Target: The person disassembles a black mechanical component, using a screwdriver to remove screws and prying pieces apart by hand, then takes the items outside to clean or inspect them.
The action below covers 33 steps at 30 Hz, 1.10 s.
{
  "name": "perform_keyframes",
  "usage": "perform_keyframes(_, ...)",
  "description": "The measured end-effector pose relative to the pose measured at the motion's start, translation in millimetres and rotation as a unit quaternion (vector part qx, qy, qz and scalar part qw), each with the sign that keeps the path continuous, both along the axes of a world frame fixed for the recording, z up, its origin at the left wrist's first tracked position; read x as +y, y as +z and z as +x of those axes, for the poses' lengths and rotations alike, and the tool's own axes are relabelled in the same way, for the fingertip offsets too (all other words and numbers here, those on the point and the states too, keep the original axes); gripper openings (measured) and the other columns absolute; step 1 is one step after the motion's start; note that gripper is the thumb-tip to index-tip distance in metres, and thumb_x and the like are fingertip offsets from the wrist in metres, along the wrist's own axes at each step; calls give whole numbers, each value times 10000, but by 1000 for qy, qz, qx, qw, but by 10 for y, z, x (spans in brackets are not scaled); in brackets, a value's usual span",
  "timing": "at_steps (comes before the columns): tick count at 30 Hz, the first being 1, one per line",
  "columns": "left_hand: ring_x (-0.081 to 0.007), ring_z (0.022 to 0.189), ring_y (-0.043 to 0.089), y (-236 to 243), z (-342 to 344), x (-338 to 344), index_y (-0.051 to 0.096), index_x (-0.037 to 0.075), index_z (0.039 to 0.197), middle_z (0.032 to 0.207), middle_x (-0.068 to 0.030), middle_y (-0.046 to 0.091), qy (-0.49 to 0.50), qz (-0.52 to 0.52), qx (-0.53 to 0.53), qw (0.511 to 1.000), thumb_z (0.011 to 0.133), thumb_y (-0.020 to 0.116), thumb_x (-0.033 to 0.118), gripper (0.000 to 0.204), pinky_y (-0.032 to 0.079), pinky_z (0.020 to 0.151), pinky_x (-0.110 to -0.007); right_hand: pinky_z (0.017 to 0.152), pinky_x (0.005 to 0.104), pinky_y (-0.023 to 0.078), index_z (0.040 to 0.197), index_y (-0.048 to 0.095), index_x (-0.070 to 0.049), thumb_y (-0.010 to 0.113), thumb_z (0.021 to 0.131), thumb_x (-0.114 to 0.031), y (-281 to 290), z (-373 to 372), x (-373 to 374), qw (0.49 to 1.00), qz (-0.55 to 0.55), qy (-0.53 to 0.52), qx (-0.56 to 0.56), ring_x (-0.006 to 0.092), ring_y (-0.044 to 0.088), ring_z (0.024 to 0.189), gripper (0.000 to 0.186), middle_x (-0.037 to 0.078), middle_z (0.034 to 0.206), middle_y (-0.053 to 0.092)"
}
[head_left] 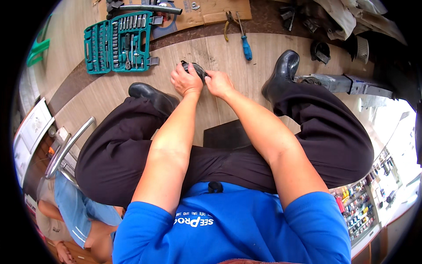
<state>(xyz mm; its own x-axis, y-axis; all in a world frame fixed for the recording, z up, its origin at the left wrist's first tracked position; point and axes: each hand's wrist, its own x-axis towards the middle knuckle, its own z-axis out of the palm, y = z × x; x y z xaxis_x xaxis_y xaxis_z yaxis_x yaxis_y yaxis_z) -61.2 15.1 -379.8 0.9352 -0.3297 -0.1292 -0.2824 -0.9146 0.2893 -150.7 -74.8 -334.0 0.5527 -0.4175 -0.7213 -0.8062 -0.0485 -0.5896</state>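
My left hand is wrapped round a small dark, rounded part held just above the floor between my boots. My right hand grips the same part at its right side, fingers curled, so much of it is hidden. Up and to the left lies an open teal socket set case with rows of sockets and a ratchet. Beyond my hands, a pair of pliers and a blue-handled screwdriver lie on the floor and at the cardboard's edge.
Cardboard with a metal tube lies at the back. Dark plastic parts and a long metal beam are at the right. A chrome tube frame and another person's bare leg and denim shorts are at the lower left.
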Motion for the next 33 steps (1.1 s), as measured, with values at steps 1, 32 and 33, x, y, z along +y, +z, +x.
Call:
perform_keyframes(1, -413, 1035, 536, -3, 3, 6, 580, 84, 1215, 1104, -197, 573, -1, 0, -2, 1000, 899, 587, 419, 461, 431, 916, -496, 938, 443, 495, 1227, 648, -103, 550, 900, -238, 1, 22, 0, 1000, -1, -2, 7, 386, 632, 1056, 367, 218, 1104, 665)
perform_keyframes(32, -411, 1076, 537, 19, -13, -152, 605, 96, 1205, 1114, -188, 596, 104, 23, 13, 994, 892, 576, 449, 472, 431, 944, -508, 792, 442, 564, 1344, 522, -103, 427, 978, -193, 226, 376, -75, 935, -129, 295, 147, 319, 684, 1003, 388, 152, 1079, 695)
perform_keyframes(33, -412, 1077, 536, 13, -8, -143, 604, 96, 1207, 1115, -189, 594, 103, 24, 14, 994, 893, 574, 448, 473, 432, 944, -508, 793, 446, 563, 1347, 520, -114, 428, 977, -198, 222, 387, -68, 939, -127, 281, 152, 320, 683, 1004, 390, 158, 1064, 696)
